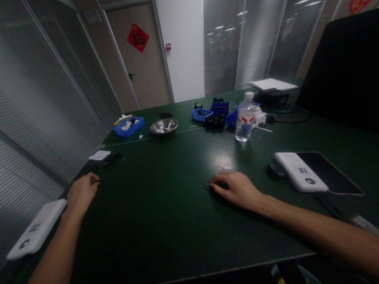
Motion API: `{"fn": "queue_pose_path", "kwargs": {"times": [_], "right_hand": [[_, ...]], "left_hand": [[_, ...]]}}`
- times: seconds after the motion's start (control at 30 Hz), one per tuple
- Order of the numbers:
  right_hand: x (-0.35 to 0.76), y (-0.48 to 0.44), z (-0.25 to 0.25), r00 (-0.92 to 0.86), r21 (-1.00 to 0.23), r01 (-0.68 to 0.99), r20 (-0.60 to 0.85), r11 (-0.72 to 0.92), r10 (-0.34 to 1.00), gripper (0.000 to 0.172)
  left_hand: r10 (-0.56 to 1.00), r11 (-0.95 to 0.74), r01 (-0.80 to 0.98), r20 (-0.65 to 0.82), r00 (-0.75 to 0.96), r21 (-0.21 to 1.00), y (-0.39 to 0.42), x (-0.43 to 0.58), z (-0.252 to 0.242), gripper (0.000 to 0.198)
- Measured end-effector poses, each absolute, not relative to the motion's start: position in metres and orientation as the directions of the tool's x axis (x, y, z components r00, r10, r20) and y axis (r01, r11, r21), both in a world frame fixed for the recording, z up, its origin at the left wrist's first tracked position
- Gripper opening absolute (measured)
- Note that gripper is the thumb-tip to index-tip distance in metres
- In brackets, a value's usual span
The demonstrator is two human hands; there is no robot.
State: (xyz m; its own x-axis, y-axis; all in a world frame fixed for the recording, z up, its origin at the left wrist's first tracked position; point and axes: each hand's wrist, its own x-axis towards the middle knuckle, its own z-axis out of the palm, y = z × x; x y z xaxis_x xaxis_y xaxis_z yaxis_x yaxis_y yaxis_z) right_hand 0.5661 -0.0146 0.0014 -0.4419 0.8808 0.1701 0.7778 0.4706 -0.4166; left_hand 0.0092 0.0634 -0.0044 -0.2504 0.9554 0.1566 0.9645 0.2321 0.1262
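Observation:
My right hand rests low over the green table, its thumb and forefinger pinched on a thin, light metal piece. The tip of that piece sticks out to the left; its exact kind is too small to tell. At the left side of the table is my left hand, fingers curled together. Whatever lies between those fingers, if anything, cannot be made out. Just beyond the left hand lie a small black object and a white scrap of paper.
Farther back are a metal bowl with small pieces, a blue tray and another blue tray. A water bottle stands right of centre. White power banks flank my arms, one beside a phone. A black monitor rises at right.

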Motion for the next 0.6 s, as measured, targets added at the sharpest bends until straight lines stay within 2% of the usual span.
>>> {"fn": "queue_pose_path", "kwargs": {"times": [0.17,0.3,0.4,0.6], "right_hand": [[0.567,-0.014,0.002,-0.445,-0.425,0.775,0.159,0.468,0.881,0.026],[0.565,-0.014,0.000,-0.448,-0.426,0.772,0.162,0.472,0.879,0.025],[0.563,-0.015,0.000,-0.448,-0.419,0.770,0.180,0.481,0.876,0.024],[0.561,-0.016,-0.002,-0.444,-0.400,0.786,0.168,0.472,0.880,0.024]], "left_hand": [[0.973,0.146,0.966,0.144,-0.178,0.212,0.068,0.022,-0.007,0.030],[0.996,0.016,0.915,0.076,-0.051,0.403,0.063,0.060,-0.001,0.031],[0.993,-0.111,0.842,0.023,0.116,0.529,0.050,0.107,0.007,0.031],[0.866,-0.405,0.586,0.089,0.492,0.702,0.020,0.226,0.008,0.020]]}}
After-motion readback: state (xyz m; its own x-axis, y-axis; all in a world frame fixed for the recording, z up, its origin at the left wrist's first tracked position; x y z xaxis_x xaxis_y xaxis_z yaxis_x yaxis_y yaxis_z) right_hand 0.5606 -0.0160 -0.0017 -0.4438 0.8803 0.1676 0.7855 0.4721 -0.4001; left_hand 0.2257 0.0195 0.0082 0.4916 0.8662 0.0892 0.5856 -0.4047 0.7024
